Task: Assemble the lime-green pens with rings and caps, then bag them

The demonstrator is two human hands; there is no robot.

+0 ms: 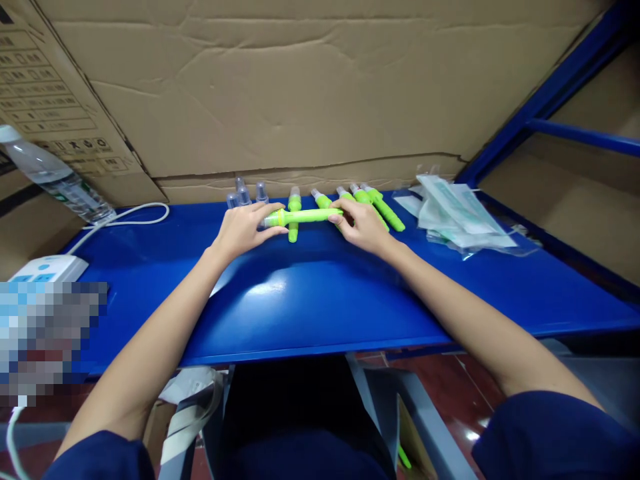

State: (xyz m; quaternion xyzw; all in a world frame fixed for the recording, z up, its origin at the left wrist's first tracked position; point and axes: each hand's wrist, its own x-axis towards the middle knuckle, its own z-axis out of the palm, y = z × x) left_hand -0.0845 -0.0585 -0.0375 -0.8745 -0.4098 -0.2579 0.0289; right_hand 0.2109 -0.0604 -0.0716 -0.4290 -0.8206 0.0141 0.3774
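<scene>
A lime-green pen-shaped device (pixel 311 216) with a clear cap lies level between my two hands above the blue table. My left hand (pixel 240 230) pinches its capped end, beside a yellow ring. At the narrow green end, the thumb and fingers of my right hand (pixel 364 227) are closed on it. Behind it stretches a similar green device (pixel 294 200), partly covered by the held one. Several more green devices (pixel 390 215) lie in a row beyond my right hand. Just behind my left hand stand several loose clear caps (pixel 261 191).
Flat plastic-wrapped packets (pixel 457 213) are piled at the right of the blue table (pixel 310 307). At left are a water bottle (pixel 55 177), a white power strip (pixel 50 270) and its cable. A cardboard sheet (pixel 310 93) walls the back; blue frame bars (pixel 585 137) rise at right.
</scene>
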